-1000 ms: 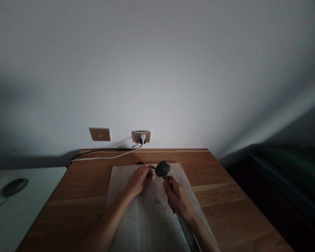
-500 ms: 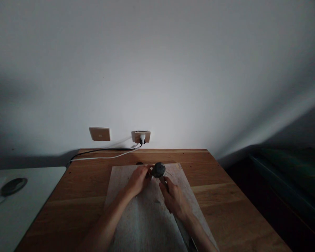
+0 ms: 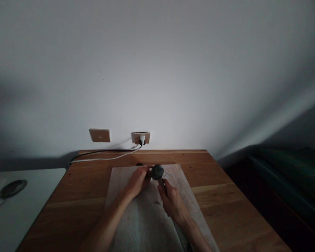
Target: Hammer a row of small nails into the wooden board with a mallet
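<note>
Left hand (image 3: 138, 180) and right hand (image 3: 174, 203) are spaced apart. Table (image 3: 225, 210) is partly covered by board (image 3: 144, 224). Over board, mallet (image 3: 157, 172) is gripped by right hand, head just beside left hand; whether anything is pinched there cannot be told.

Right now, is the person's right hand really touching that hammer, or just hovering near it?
Touching. The head camera's view shows the right hand wrapped around the handle of the hammer, close to its dark, round end.
</note>
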Available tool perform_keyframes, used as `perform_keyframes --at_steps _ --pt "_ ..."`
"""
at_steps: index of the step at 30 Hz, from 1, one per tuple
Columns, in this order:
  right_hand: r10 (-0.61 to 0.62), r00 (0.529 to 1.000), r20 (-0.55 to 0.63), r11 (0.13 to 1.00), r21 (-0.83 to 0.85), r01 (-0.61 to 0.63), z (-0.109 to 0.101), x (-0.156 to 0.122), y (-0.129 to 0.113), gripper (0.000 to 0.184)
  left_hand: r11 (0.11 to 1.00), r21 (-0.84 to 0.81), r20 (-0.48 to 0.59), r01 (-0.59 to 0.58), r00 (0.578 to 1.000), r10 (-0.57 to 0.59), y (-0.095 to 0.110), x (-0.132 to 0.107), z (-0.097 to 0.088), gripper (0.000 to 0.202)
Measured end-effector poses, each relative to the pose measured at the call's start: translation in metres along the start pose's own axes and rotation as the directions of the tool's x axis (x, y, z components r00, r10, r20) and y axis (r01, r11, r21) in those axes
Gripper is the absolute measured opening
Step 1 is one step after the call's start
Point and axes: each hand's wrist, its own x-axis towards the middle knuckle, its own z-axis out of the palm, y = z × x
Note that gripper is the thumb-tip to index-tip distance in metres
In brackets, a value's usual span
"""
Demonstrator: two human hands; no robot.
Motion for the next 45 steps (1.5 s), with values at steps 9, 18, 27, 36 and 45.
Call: perform_keyframes --at_steps 9,18,27,36,45 --pt "0.145 0.989 -0.019 0.988 0.055 -0.143 -0.011 -0.037 0.029 0.044 0.984 0.168 0.086 -0.058 0.995 0.044 0.022 -0.004 -0.016 0.051" --pt "-0.007 0.988 -0.157 0.999 -0.047 0.000 -0.018 -0.053 0.066 0.049 0.910 0.351 0.504 -0.222 0.864 0.016 0.081 -0.029 0.007 0.038" --pt "0.007 0.989 -0.145 1.000 0.005 -0.007 -0.018 -0.054 0.061 0.048 0.952 0.244 0.460 -0.184 0.886 0.053 0.075 -0.021 -0.001 0.026" --pt "0.029 0.984 -0.177 1.000 0.002 -0.029 -0.014 -0.053 0.070 0.045 0.999 0.044 0.122 0.007 0.992 -0.012 0.010 -0.003 -0.051 0.021" --pt "0.023 0.987 -0.160 1.000 0.004 -0.023 -0.015 -0.053 0.059 0.051 0.998 -0.027 0.071 0.063 0.996 -0.061 -0.002 -0.005 -0.038 0.014"
